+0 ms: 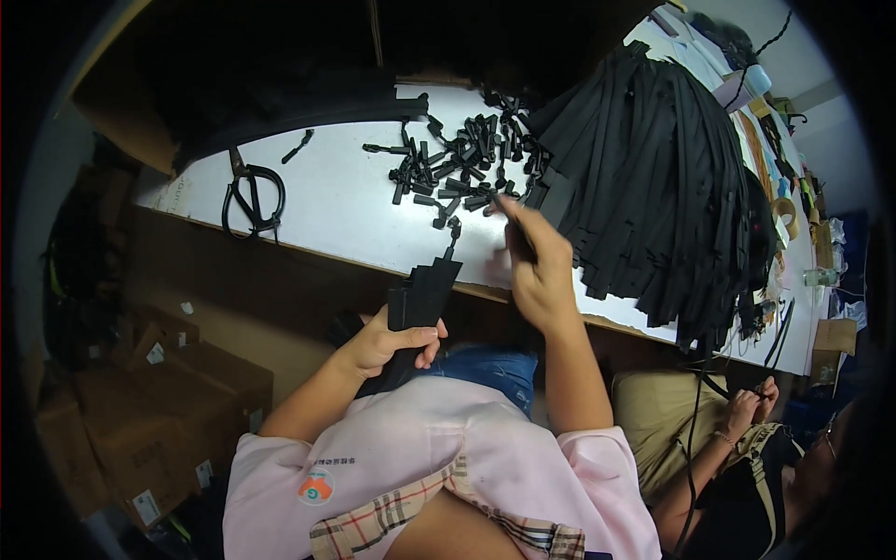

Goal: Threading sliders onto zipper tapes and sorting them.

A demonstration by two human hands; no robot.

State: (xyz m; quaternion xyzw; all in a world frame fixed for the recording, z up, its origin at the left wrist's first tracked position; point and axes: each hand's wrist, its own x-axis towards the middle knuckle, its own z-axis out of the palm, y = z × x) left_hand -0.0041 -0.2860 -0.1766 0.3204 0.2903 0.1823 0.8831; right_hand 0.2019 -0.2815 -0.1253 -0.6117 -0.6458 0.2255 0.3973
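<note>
My left hand (pixel 392 345) is closed round a stack of flat black straps (pixel 422 297), held upright in front of my lap. A small black plastic piece (pixel 455 233) shows at the top of one strap. My right hand (pixel 541 266) reaches over the table edge to a heap of small black plastic pieces (pixel 448 168). Its fingertips are bent together at the near side of the heap, beside a dark piece; what they hold, if anything, I cannot make out.
Black scissors (pixel 252 201) and one loose black piece (pixel 299 147) lie on the white table (pixel 327 205) at left. A large bundle of black straps (pixel 653 187) hangs over the right edge. A co-worker (pixel 747 467) sits at right. Cardboard boxes (pixel 159 411) stand at lower left.
</note>
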